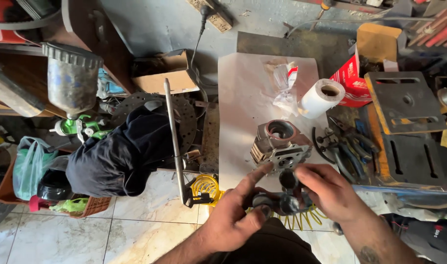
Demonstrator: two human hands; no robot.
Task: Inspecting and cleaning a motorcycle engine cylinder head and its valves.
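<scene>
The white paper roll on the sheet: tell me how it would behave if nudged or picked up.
The white paper roll lies on its side on the pale sheet, so a nudge would probably roll it. With its hollow core showing, it is likely light. Its soft wraps would probably dent under a firm squeeze.

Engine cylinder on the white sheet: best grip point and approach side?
Grip the engine cylinder across its finned body, coming from above and from the side away from the hands. Its open bore faces up and away, so the flat fin stacks offer opposed faces. The near flange sits close to the left hand and right hand, which hold a small dark metal part, so that side is crowded.
</scene>
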